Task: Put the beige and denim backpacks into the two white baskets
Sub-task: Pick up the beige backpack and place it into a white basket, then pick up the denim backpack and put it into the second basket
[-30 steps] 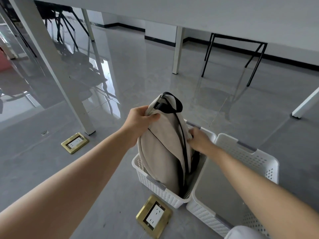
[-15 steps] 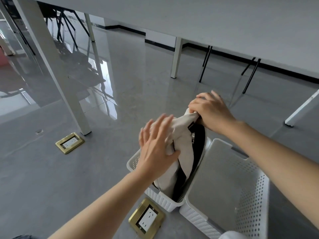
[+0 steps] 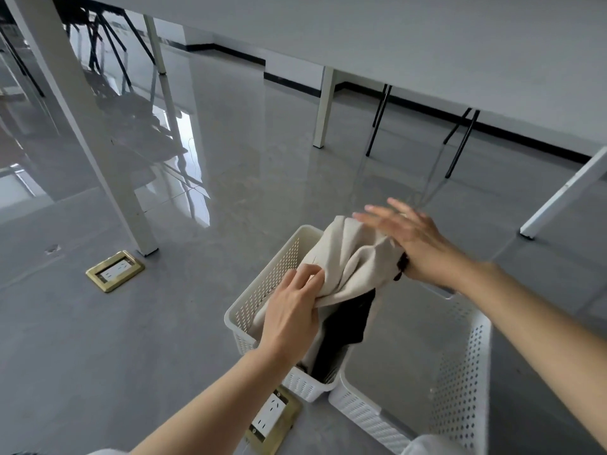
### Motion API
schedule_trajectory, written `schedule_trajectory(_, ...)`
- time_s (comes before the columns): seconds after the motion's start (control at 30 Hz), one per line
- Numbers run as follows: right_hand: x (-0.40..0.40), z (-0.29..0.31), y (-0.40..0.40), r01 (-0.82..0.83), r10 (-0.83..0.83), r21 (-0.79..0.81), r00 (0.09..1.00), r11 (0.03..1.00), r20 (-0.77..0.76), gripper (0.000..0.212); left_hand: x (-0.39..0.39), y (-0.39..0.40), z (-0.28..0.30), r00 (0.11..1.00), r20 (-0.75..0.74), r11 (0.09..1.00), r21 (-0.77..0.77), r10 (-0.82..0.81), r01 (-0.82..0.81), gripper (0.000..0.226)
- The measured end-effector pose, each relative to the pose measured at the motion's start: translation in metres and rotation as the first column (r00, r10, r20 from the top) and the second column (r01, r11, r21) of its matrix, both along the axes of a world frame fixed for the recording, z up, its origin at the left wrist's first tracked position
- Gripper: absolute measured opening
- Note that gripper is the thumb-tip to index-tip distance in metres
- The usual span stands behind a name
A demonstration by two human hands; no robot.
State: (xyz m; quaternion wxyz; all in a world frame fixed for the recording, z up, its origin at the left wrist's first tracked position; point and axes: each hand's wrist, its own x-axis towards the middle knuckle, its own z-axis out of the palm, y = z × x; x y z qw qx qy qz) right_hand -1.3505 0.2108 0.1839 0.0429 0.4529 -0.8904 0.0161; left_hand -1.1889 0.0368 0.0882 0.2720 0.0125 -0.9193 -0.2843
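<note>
The beige backpack [image 3: 348, 261] with black straps sits crumpled in the left white basket [image 3: 262, 290], its top still above the rim. My left hand [image 3: 292, 310] pinches a fold of its fabric at the near side. My right hand [image 3: 410, 241] lies flat on the backpack's top, fingers spread, palm pressing down. The right white basket [image 3: 460, 389] stands beside it, touching, with nothing inside. The denim backpack is not in view.
Two brass floor sockets are set in the grey floor, one [image 3: 115, 271] at the left and one [image 3: 272, 418] just in front of the baskets. A white table [image 3: 427, 34] spans above, with a leg [image 3: 98, 152] at the left and black chair legs behind.
The backpack has sunk lower into the left basket and crumpled. My right hand went from gripping its top to pressing flat on it. My left hand closed on the fabric.
</note>
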Motion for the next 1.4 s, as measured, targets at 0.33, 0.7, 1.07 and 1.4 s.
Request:
schedule_trajectory(0.33,0.006,0.010,-0.024,0.162,-0.312,-0.505,0.923,0.848,-0.227,0.020,-0.005,-0.002,-0.005,0.980,0.188,0.910,0.393,0.063,-0.134,0.028)
schedule_trajectory(0.7,0.008,-0.057,-0.108,0.602,-0.411,-0.155,0.688,0.783,0.598,0.059,-0.030,-0.080,-0.045,0.818,0.522,0.235,0.786,0.242,-0.572,0.042)
schedule_trajectory(1.07,0.018,-0.156,-0.199,0.395,-0.378,0.088,0.757,0.915,0.534,0.065,-0.022,-0.121,-0.080,0.660,0.722,0.360,0.571,0.208,-0.738,0.052)
schedule_trajectory(1.4,0.004,-0.171,-0.226,0.288,-0.422,0.378,0.840,0.880,0.341,0.060,-0.024,-0.143,-0.099,0.642,0.748,0.330,0.571,0.166,-0.751,0.054)
